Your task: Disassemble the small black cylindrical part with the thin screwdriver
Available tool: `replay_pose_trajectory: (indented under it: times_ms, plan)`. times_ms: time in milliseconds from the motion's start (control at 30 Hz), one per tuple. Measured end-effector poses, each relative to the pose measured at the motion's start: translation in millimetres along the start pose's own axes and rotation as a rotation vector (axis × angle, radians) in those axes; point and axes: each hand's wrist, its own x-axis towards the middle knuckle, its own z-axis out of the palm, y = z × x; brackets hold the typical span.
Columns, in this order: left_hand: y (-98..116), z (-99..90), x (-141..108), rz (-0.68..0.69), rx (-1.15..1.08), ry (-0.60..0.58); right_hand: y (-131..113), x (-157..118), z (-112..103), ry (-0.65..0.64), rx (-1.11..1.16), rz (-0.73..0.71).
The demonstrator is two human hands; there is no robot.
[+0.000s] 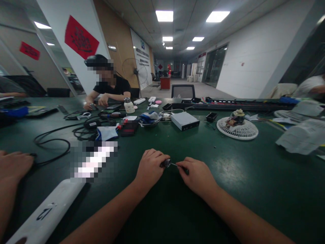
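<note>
Above the green table, my left hand (149,167) is closed round the dark, thick end of what looks like a screwdriver (167,163). Its thin metal shaft points to the right, toward my right hand (195,174). The fingertips of my right hand are pinched together at the far end of that shaft. Whatever else may sit between those fingertips is too small to make out. Most of the dark handle is hidden inside my left palm.
Ahead stand a grey metal box (185,121) and a round white fan grille (237,128) with a motor. Black cables (63,140) and blue-white cloths (108,133) lie left. A long white device (48,210) is near left, beside another person's hand (16,166). A person (109,86) sits opposite.
</note>
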Motion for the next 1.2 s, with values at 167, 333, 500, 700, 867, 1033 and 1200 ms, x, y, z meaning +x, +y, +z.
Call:
replay_pose_trajectory:
  times_ms: [167, 333, 500, 700, 867, 1033, 1200]
  plan:
    - [-1, -0.6, 0, -0.031, 0.006, -0.005, -1, -1, 3, 0.038, 0.046, -0.051]
    - [0, 0.9, 0, -0.015, -0.008, -0.027, -3, -2, 4, 0.043, 0.054, -0.028]
    - [1, 0.7, 0, -0.015, -0.006, -0.027, -4, -1, 0, -0.034, 0.072, -0.113]
    - [0, 0.7, 0, -0.023, 0.017, -0.035, 1, 1, -1, -0.012, 0.007, 0.073]
    - [0, 0.8, -1, -0.109, -0.027, -0.045, -1, 4, 4, 0.012, 0.058, 0.120]
    - [1, 3.6, -2, -0.173, -0.051, -0.090, -7, 7, 13, -0.010, 0.138, 0.087]
    - [-1, 5.6, -3, -0.193, -0.049, -0.109, 1, 7, 15, -0.020, 0.276, 0.097]
